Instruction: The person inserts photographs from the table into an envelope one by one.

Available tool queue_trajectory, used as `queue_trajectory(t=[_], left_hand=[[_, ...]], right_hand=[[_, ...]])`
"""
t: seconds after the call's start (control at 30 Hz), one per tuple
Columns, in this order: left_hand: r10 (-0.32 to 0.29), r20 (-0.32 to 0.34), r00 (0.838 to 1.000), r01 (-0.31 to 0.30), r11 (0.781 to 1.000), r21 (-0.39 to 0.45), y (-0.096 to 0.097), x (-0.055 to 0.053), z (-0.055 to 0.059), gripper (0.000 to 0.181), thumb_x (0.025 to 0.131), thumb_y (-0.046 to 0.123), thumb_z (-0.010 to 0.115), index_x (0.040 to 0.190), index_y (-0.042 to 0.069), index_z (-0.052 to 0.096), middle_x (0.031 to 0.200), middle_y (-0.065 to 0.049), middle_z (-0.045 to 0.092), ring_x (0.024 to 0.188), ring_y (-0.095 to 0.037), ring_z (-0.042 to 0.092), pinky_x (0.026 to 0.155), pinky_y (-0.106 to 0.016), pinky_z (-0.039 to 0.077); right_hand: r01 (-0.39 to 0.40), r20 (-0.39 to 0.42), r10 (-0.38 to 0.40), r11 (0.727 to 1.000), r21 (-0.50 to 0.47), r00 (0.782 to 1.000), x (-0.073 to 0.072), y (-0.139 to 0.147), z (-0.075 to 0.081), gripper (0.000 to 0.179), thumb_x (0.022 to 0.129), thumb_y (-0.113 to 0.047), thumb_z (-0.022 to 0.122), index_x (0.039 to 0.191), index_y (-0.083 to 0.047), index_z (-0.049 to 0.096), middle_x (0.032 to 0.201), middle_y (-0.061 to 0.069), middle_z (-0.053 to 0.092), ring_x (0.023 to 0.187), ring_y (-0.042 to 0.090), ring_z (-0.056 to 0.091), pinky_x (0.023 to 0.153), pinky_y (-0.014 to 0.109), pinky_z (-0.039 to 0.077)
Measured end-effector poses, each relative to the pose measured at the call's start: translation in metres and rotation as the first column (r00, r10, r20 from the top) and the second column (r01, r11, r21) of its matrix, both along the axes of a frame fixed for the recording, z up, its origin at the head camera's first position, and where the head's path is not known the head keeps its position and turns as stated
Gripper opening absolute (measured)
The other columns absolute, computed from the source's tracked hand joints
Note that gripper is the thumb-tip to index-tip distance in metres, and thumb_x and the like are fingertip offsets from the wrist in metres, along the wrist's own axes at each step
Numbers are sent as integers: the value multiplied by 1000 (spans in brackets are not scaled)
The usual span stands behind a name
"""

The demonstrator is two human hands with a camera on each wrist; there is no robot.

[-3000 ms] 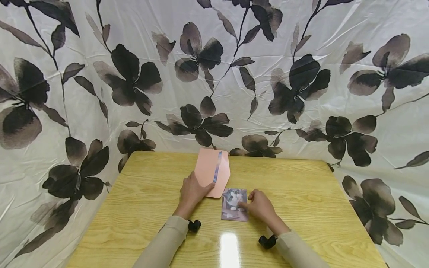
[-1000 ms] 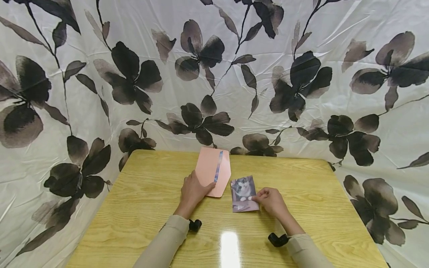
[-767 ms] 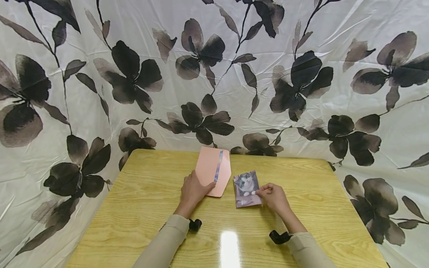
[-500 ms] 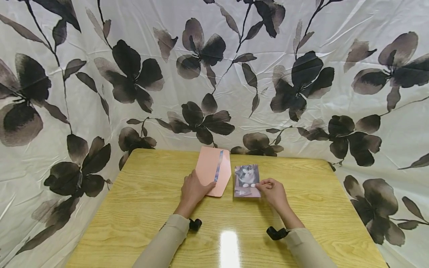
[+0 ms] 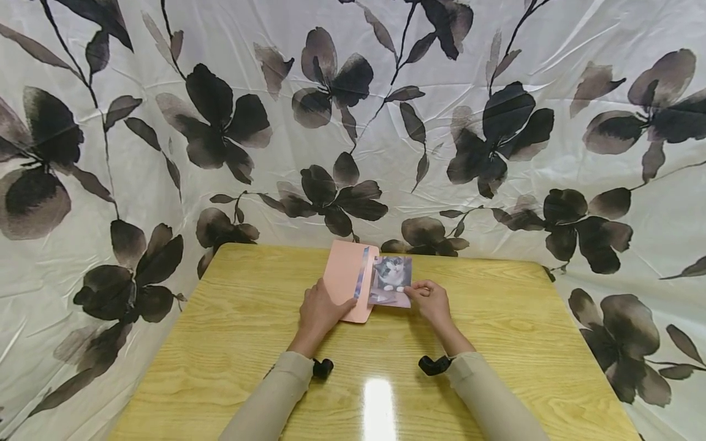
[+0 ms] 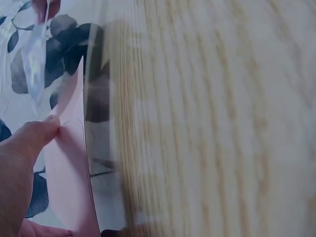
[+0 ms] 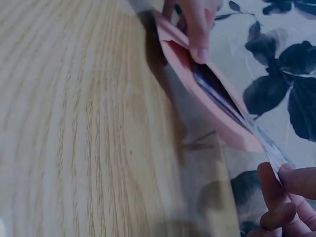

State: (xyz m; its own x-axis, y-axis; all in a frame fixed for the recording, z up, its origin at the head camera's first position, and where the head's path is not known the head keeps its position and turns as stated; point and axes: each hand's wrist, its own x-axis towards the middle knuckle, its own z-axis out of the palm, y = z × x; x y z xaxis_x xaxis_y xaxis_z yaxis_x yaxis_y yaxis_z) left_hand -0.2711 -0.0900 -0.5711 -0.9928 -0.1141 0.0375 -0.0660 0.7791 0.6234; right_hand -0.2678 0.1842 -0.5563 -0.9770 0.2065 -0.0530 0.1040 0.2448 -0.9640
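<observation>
A pink envelope (image 5: pixel 343 268) is tilted over the far middle of the table, its flap to the right. My left hand (image 5: pixel 322 312) grips its near end, the thumb beside the mouth. A bluish, picture-like strip shows inside that mouth in the right wrist view, where the envelope (image 7: pixel 224 123) gapes. Between thumb and fingers my right hand (image 5: pixel 434 304) pinches a cat photo (image 5: pixel 393 272) by its right edge. The photo overlaps the flap, with its left edge close to the mouth; whether that edge is inside, I cannot tell. The left wrist view shows the left thumb (image 6: pixel 37 133) pressing the envelope.
The wooden table (image 5: pixel 248 380) extends all around the hands, with a bright light reflection near its front. A floral cloth (image 5: pixel 408 122) hangs behind the table's far edge and along both sides. Black wrist cameras (image 5: pixel 434 365) sit on both wrists.
My right hand has lifted the photo from the table, carried it right and away from me, turned it upright, then brought it left over the envelope's flap. The left hand has kept its grip.
</observation>
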Motion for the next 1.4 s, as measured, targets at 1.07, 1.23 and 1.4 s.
queue_trajectory(t=[1.07, 1.23, 1.4], left_hand=[[-12, 1, 1000, 12, 1000, -24, -1, -1, -1, 111, 82, 66, 84, 156, -6, 44, 139, -27, 62, 126, -42, 58, 97, -59, 54], [-9, -4, 1000, 9, 999, -32, -1, -2, -1, 110, 83, 67, 83, 155, -6, 44, 139, -27, 63, 124, -42, 58, 96, -59, 54], [-8, 2, 1000, 8, 999, -34, -2, -3, -1, 111, 83, 67, 83, 156, -6, 43, 140, -27, 62, 125, -42, 58, 97, -60, 54]], right_hand=[[2, -11, -3, 996, -93, 1000, -33, -56, -8, 17, 97, -8, 80, 100, 2, 67, 66, 2, 68, 54, 13, 57, 53, 24, 44], [-9, -41, 4, 993, -115, 999, -35, -62, -8, 16, 98, -7, 78, 105, 5, 70, 66, 2, 69, 52, 12, 57, 53, 24, 47], [-17, -50, 11, 991, -133, 999, -36, -64, -10, 19, 99, -4, 75, 112, 10, 73, 69, 2, 69, 52, 11, 59, 55, 26, 50]])
